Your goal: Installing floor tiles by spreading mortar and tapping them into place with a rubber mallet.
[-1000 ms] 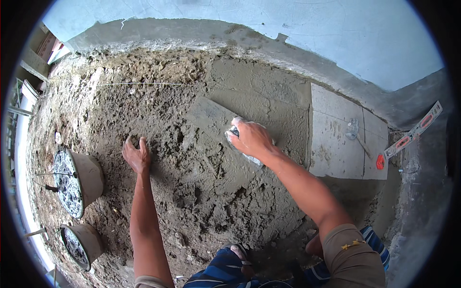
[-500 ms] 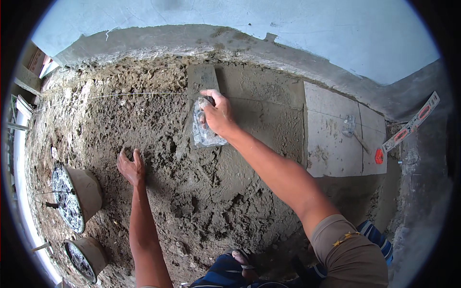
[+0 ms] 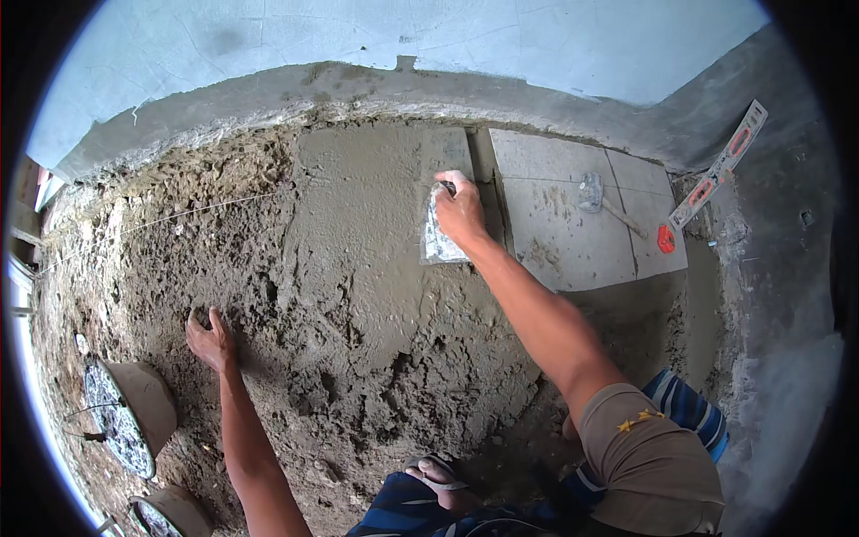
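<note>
Trowel (image 3: 438, 240); gripped in right hand (image 3: 461, 211); left hand (image 3: 211, 344) half-open near mortar (image 3: 358, 224)

Trowel (image 3: 444, 246) left of tiles (image 3: 583, 255)

Spread mortar (image 3: 362, 201) looks damp and smooth, the tiles (image 3: 559, 219) matt.

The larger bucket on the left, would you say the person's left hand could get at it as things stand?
Probably yes: the left hand looks empty and is near the larger bucket, with only rough ground visible between them.
</note>
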Action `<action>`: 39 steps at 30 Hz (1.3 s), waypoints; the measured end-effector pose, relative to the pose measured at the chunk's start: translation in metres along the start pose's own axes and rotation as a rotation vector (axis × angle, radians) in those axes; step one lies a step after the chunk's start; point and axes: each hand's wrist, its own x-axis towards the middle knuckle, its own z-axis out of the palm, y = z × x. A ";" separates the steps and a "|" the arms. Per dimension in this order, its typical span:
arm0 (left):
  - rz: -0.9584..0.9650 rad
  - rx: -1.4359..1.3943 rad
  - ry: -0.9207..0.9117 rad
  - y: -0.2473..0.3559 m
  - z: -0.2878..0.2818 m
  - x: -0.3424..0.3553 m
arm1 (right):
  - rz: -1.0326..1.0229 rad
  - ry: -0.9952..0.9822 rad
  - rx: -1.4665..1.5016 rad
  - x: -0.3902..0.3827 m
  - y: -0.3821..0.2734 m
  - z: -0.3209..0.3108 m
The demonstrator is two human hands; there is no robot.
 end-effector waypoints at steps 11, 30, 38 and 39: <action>-0.002 0.012 0.001 -0.004 0.004 0.001 | 0.512 -0.251 0.538 -0.065 0.019 -0.130; 0.006 0.025 -0.001 -0.009 0.007 0.003 | 0.639 -0.346 0.491 0.087 0.047 -0.171; 0.015 0.053 0.003 -0.009 0.008 0.003 | 0.735 -0.308 0.464 0.084 0.032 -0.171; 0.010 0.059 0.002 -0.009 0.007 0.003 | 0.723 -0.337 0.443 0.075 0.027 -0.174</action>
